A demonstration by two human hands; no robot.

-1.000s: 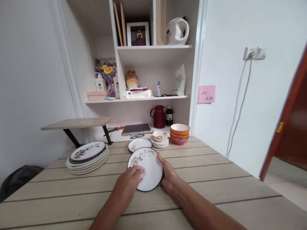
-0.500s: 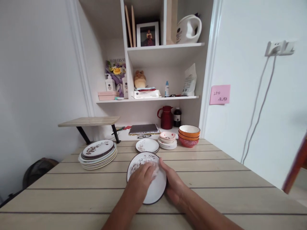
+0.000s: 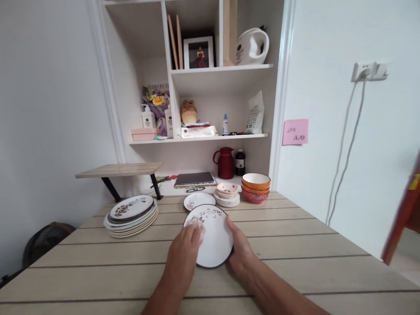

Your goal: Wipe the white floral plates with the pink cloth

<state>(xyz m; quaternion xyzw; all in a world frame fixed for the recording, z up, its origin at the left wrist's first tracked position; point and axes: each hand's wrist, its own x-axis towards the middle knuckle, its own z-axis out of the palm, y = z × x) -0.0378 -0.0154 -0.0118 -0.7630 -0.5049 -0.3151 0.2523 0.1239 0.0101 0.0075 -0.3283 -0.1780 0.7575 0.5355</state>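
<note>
A white plate (image 3: 215, 243) with a dark rim and a brown flower pattern is tilted up toward me above the table. My right hand (image 3: 241, 247) grips its right edge, thumb on the face and the other fingers behind it, hidden. Bunched in my left hand (image 3: 184, 250) is a white tissue (image 3: 201, 227), pressed on the left part of the plate over the flowers. Just behind lies another flowered plate (image 3: 197, 201), partly covered by the held one.
A tall plate stack (image 3: 131, 216) stands at left beside a small raised wooden shelf (image 3: 120, 169). Toward the back right are small dishes on saucers (image 3: 227, 199) and stacked bowls (image 3: 256, 188). Behind them are a red jug (image 3: 225, 162) and a laptop (image 3: 194, 178).
My left hand has slid the tissue leftward across the plate. The plate has shifted slightly right and up, still in my right hand. The whole view has moved a little.
</note>
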